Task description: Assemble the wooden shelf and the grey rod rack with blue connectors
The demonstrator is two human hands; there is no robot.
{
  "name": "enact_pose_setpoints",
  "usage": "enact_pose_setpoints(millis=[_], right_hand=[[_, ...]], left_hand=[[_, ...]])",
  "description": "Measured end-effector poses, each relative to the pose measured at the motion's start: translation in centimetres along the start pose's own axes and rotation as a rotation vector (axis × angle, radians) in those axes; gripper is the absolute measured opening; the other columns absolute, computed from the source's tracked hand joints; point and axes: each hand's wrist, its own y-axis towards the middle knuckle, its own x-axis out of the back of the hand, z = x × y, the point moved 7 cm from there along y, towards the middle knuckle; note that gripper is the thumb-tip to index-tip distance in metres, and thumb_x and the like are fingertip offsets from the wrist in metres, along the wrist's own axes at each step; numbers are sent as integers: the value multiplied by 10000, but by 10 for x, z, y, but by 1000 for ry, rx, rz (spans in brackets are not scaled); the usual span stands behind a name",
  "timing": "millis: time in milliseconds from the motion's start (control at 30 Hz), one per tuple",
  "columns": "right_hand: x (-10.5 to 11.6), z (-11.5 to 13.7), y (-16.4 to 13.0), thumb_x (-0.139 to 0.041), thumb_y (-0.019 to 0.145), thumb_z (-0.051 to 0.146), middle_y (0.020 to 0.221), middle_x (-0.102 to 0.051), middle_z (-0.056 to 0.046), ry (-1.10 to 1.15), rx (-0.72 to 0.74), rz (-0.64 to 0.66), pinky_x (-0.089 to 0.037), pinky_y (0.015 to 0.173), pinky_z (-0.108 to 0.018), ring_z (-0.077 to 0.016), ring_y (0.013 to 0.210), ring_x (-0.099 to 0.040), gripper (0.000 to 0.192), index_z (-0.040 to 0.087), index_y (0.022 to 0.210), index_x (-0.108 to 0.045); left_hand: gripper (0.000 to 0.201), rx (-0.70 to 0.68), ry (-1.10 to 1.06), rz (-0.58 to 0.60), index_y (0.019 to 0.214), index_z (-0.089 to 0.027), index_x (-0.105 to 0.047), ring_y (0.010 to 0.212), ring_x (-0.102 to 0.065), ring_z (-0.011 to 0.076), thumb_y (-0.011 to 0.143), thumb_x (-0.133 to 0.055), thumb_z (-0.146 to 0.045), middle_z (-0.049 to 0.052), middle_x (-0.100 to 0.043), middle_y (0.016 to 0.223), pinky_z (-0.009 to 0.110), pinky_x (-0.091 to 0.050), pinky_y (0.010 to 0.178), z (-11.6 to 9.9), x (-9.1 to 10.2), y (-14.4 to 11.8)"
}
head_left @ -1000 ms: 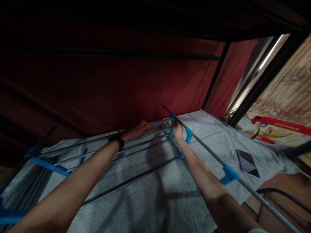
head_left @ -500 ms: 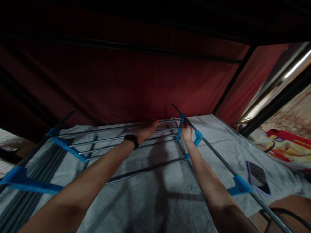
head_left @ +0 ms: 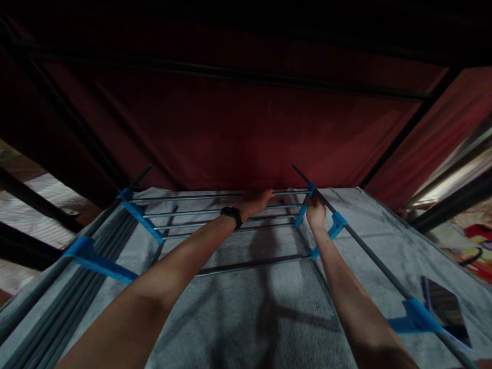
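A partly built rack of grey metal tubes and blue plastic brackets lies across a grey cloth. My left hand (head_left: pixel 254 201), a black band on its wrist, is closed over the far crosswise tube (head_left: pixel 192 197); its fingertips are partly hidden. To its right, my right hand (head_left: pixel 316 212) is wrapped at the far right blue bracket (head_left: pixel 301 214), close to where the tubes enter it. The long right side tube (head_left: pixel 374 259) passes just beside that hand. On the left, the tubes meet another blue bracket (head_left: pixel 141 221).
Several loose grey tubes (head_left: pixel 90 277) lie together at the left. A phone (head_left: pixel 448 310) rests on the grey cloth (head_left: pixel 388 233) at the right. Behind the rack hangs a dark red cloth (head_left: pixel 246 133) with black frame bars. A colourful package (head_left: pixel 480 241) is at the right edge.
The view has swung left, so the rack and both hands appear further right. Both hands keep their places on the rack.
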Motion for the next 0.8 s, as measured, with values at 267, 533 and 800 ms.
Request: enact_pose_setpoints(millis=[267, 533, 800], right_hand=[[1, -4, 0, -503, 800, 392, 1061, -722, -159, 43, -28, -16, -473, 957, -420, -277, 991, -652, 400, 146, 1049, -696], [3, -4, 2, -501, 802, 409, 1013, -720, -108, 27, 1, -6, -466, 958, -429, -256, 964, -639, 361, 179, 1009, -686], [3, -9, 4, -527, 792, 376, 1044, -713, -115, 42, -11, 6, -463, 995, -454, -260, 1014, -643, 350, 175, 1034, -680]], left_hand=[[414, -13, -24, 15, 1015, -178, -676, 865, -636, 203, 1018, -323, -395, 85, -719, 975, 331, -444, 787, 2, 0, 1], [376, -79, -20, -33, 1186, -134, -625, 1070, -590, 200, 1013, -377, -357, 132, -632, 1213, 323, -437, 937, -14, 20, -10], [401, -37, 89, -15, 1333, -111, -562, 1226, -510, 244, 992, -447, -287, 130, -570, 1307, 379, -349, 1078, 25, 97, -48]])
